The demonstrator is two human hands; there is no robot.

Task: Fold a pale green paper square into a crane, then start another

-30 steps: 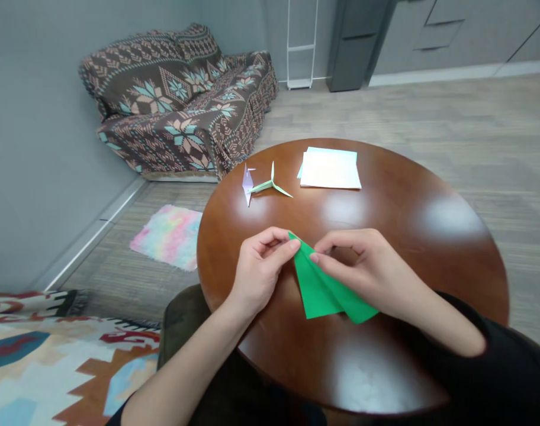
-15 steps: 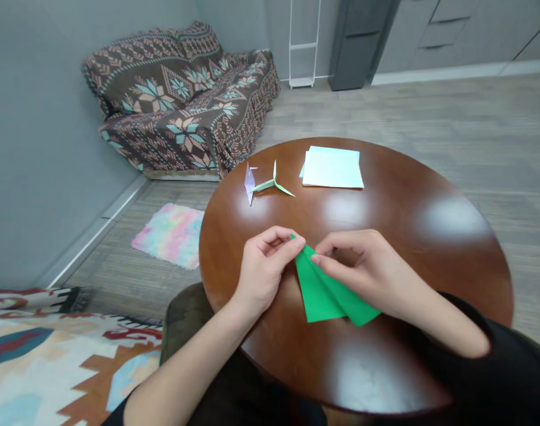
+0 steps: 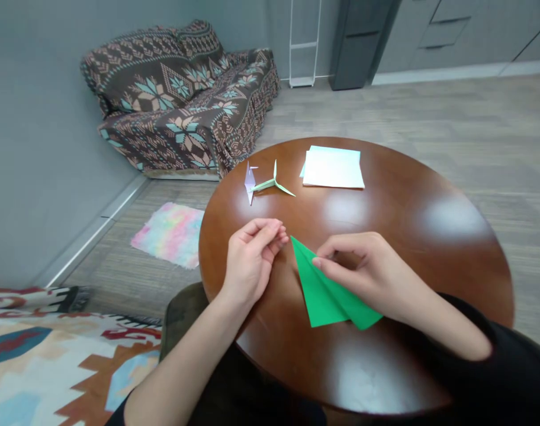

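A folded sheet of green paper (image 3: 322,296) is held over the near half of the round table, its narrow point towards the far left. My right hand (image 3: 363,263) pinches the paper's right edge between thumb and forefinger. Just left of the paper's point is my left hand (image 3: 254,254), apart from it. Thumb and forefinger of that hand are pressed together with nothing visible between them, the other fingers curled.
The brown wooden table (image 3: 434,260) bears a lilac folded-paper crane (image 3: 249,183), a pale green three-pointed paper fold (image 3: 273,182) and a stack of pale paper sheets (image 3: 333,168) along its far side. A patterned sofa (image 3: 185,106) stands beyond, a fluffy rug (image 3: 170,234) to the left.
My left hand has let go of the paper's point and moved a little left. The right hand keeps its pinch, and the paper has barely shifted.
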